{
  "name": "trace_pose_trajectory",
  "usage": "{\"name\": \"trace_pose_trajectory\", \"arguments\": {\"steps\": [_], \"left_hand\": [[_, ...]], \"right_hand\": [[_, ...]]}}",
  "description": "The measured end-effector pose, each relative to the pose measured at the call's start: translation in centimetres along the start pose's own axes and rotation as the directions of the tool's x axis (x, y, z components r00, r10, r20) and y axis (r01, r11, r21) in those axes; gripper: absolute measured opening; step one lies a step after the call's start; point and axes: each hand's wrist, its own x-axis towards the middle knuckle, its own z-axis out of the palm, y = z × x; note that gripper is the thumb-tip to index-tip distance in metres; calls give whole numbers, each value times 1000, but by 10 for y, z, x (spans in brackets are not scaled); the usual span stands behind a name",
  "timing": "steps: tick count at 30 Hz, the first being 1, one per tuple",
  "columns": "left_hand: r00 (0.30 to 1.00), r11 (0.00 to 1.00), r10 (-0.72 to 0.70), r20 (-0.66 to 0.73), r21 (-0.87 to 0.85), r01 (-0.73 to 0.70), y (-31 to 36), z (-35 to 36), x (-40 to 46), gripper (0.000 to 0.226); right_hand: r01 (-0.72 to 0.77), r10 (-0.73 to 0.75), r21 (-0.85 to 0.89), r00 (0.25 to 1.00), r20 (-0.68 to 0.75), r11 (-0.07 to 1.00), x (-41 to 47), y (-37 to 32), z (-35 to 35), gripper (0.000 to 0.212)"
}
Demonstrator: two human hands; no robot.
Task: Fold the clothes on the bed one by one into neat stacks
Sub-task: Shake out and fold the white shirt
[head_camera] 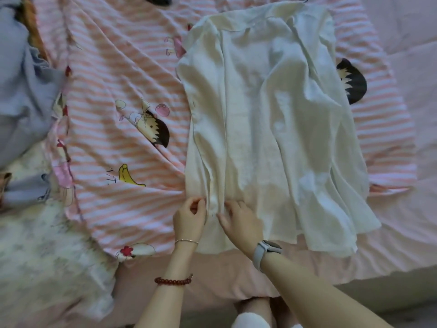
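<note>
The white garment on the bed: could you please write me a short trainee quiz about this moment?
1. True or false: the white garment lies spread on the pink striped cartoon sheet.
2. Which hand wears the watch? A) left B) right C) neither
3. Fill in: the left hand pinches the garment near its ____ edge, the one closest to the person.

Key
1. True.
2. B; the left wrist carries a thin bangle and a red bead bracelet.
3. Bottom; the right hand's fingers rest on the fabric just beside it.
</note>
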Motion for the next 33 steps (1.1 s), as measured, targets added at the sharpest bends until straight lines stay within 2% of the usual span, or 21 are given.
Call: {"name": "trace_pose_trajectory", "arguments": {"steps": [2,4,7,10,12,15,17,20,22,24,26,28,29,31,33], "left_hand": [[997,1000,11,72,-7,-11,1,1,-2,12],[993,999,28,116,-31,-25,2,1,-3,15],[988,993,121,92,6,-122,2,3,-8,14],[976,979,143,165,118,-163,7,17,-16,19],[967,983,132,218,94,-155,10,25,-20,12],[962,981,196,191,-33,-193,12,23,-30,8],[955,971,226,192,-123,-206,13,13,-38,18],[983,967,150,109,-225,-123,18,-11,-32,17],[996,968,87,-15,-233,-89,23,-29,-22,10],[992,958,121,-30,-257,-124,31,-44,-22,9],[963,946,202,177,-291,-145,41,-48,-39,12],[863,956,248,441,-256,-143,44,-45,-61,15],[812,960,263,521,-222,-168,41,-43,-71,22],[748,954,296,594,-143,-263,30,-39,-88,38],[726,934,318,610,-72,-349,21,-33,-100,45]], "right_hand": [[-47,47,1,998,-43,999,4,-4,-1,27],[-60,68,116,996,-66,991,6,-4,-3,23],[-4,28,321,997,-68,947,1,3,-14,34],[-58,101,554,994,-47,830,-7,19,-30,30],[-146,164,698,986,42,701,-11,30,-37,24],[-243,245,791,962,121,562,-17,42,-48,20],[-229,271,808,959,90,543,-21,46,-58,19],[-207,189,824,974,123,528,-26,41,-73,18],[-237,120,855,971,205,460,-28,31,-80,18],[-325,61,875,944,326,358,-30,17,-84,17],[-438,12,858,892,452,269,-32,6,-85,25],[-488,-41,825,854,519,284,-31,2,-86,36],[-486,-63,818,847,527,308,-32,0,-86,38],[-466,-72,815,853,517,344,-33,1,-86,35],[-470,-59,782,842,536,410,-34,5,-83,39]]}}
